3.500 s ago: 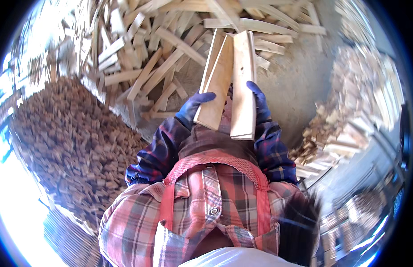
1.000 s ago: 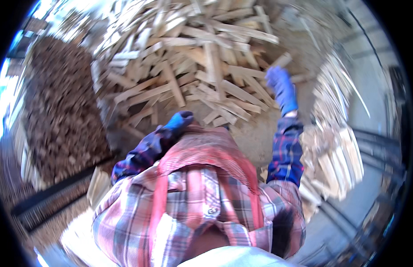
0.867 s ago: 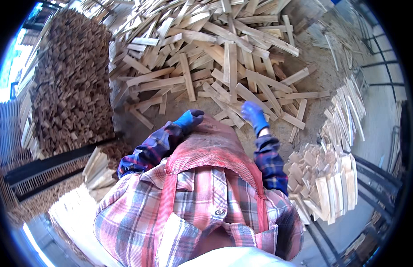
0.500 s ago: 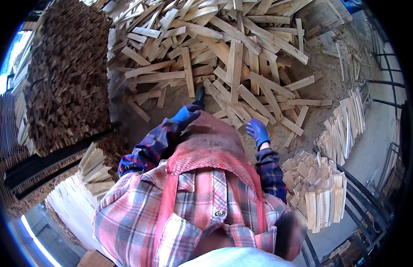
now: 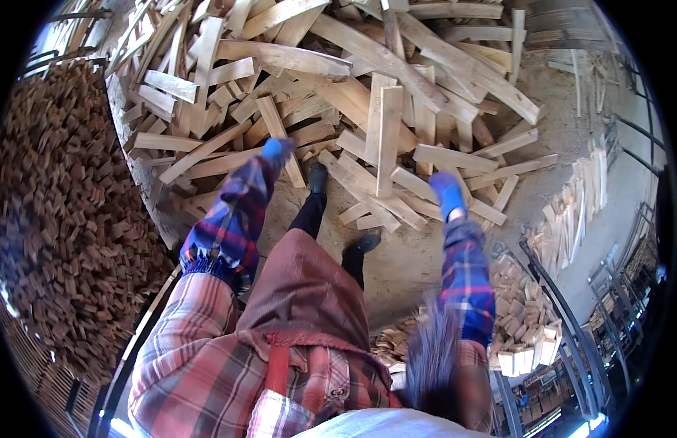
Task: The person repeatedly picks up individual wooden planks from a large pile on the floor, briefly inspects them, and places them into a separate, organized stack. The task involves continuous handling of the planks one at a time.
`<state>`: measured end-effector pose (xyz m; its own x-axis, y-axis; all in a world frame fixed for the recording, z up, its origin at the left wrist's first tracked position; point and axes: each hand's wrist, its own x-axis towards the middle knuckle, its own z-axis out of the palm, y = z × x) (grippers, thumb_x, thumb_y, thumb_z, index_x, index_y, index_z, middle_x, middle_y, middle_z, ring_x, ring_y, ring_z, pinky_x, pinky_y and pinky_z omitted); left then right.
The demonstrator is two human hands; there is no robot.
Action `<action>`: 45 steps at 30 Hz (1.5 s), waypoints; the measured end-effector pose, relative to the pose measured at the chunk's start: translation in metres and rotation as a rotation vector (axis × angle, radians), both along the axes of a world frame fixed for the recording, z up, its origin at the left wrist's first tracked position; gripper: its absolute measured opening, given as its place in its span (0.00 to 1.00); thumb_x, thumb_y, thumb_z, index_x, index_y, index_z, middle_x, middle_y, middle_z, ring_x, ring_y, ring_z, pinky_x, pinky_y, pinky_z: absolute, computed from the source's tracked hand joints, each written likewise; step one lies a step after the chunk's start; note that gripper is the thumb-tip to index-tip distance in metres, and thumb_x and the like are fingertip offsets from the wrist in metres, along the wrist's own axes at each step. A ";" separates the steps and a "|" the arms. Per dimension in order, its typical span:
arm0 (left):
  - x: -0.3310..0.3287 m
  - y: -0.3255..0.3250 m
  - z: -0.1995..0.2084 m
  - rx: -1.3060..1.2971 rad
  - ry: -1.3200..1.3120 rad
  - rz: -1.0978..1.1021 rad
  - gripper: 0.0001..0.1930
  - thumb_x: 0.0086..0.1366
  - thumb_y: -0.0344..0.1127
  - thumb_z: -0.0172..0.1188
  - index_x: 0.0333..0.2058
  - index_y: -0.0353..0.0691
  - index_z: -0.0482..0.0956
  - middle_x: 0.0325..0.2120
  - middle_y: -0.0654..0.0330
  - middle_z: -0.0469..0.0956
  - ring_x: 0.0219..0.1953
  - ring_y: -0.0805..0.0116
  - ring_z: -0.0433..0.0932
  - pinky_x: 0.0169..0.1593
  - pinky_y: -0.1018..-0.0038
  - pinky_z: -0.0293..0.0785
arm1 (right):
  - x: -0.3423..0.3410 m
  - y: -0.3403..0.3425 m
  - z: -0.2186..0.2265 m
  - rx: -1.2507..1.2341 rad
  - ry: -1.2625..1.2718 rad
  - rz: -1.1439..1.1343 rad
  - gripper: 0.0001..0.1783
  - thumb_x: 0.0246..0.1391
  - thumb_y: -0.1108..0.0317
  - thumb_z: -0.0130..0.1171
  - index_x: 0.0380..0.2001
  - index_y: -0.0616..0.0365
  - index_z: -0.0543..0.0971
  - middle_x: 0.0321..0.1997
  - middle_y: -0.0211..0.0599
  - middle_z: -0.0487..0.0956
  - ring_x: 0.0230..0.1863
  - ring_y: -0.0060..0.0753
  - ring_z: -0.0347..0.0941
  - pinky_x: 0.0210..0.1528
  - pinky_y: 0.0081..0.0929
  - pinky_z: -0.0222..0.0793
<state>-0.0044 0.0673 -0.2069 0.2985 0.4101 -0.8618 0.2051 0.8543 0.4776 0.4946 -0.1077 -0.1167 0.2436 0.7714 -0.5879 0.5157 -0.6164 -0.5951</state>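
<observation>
Both hands are extended over a loose heap of pale, flat, rough-sawn wooden slats [image 5: 280,58] lying on a dusty grey-brown floor [image 5: 309,270], ahead of the person. The left hand, in a blue glove [image 5: 278,151], is over a narrow tan wooden slat [image 5: 270,117], whose long axis runs away from the body, its far end leaning left; contact cannot be confirmed. The right hand, in a blue-violet glove [image 5: 448,194], is just short of a pale wooden slat lying crosswise [image 5: 459,158], left to right. Between the hands, a long straight light-brown wooden slat [image 5: 388,139] points almost directly away from the person; its near end lies closer to the right hand. Neither hand shows a slat clearly held (both gloves are motion-blurred), and whether the fingers are open or closed cannot be determined. A dense stack of brown wood pieces [image 5: 75,219] borders the heap at left.
</observation>
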 end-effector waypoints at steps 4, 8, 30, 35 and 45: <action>0.069 0.104 0.006 -0.126 0.035 0.517 0.24 0.62 0.48 0.56 0.53 0.44 0.68 0.50 0.50 0.71 0.48 0.58 0.72 0.49 0.63 0.70 | 0.022 0.136 -0.037 0.030 -0.477 0.036 0.33 0.49 0.54 0.60 0.53 0.66 0.70 0.51 0.59 0.74 0.53 0.56 0.70 0.55 0.40 0.65; 0.109 0.163 -0.016 -0.066 0.019 0.740 0.37 0.59 0.52 0.59 0.64 0.50 0.56 0.63 0.52 0.56 0.61 0.55 0.61 0.60 0.56 0.59 | 0.008 0.212 -0.063 0.232 -0.532 0.080 0.45 0.42 0.47 0.66 0.57 0.66 0.65 0.57 0.60 0.68 0.59 0.56 0.64 0.60 0.39 0.61; 0.190 -0.064 0.179 -0.141 -0.204 0.201 0.16 0.61 0.50 0.60 0.39 0.45 0.75 0.25 0.69 0.75 0.29 0.75 0.76 0.39 0.72 0.77 | -0.124 0.067 0.126 -0.186 0.878 -0.478 0.21 0.49 0.51 0.66 0.30 0.60 0.79 0.26 0.24 0.75 0.27 0.19 0.69 0.30 0.20 0.66; 0.233 -0.154 0.268 -0.131 -0.151 -0.138 0.23 0.60 0.55 0.59 0.32 0.36 0.74 0.17 0.62 0.73 0.16 0.75 0.70 0.18 0.78 0.65 | -0.073 -0.062 0.179 -0.226 0.782 -0.480 0.27 0.48 0.53 0.67 0.39 0.67 0.77 0.35 0.35 0.78 0.32 0.22 0.73 0.34 0.21 0.70; 0.363 -0.245 0.366 0.136 -0.201 -0.297 0.18 0.64 0.49 0.57 0.35 0.37 0.79 0.18 0.63 0.74 0.19 0.75 0.73 0.25 0.79 0.71 | 0.124 -0.271 0.304 0.274 0.832 -1.148 0.27 0.55 0.54 0.59 0.50 0.63 0.73 0.45 0.36 0.77 0.42 0.27 0.75 0.46 0.24 0.71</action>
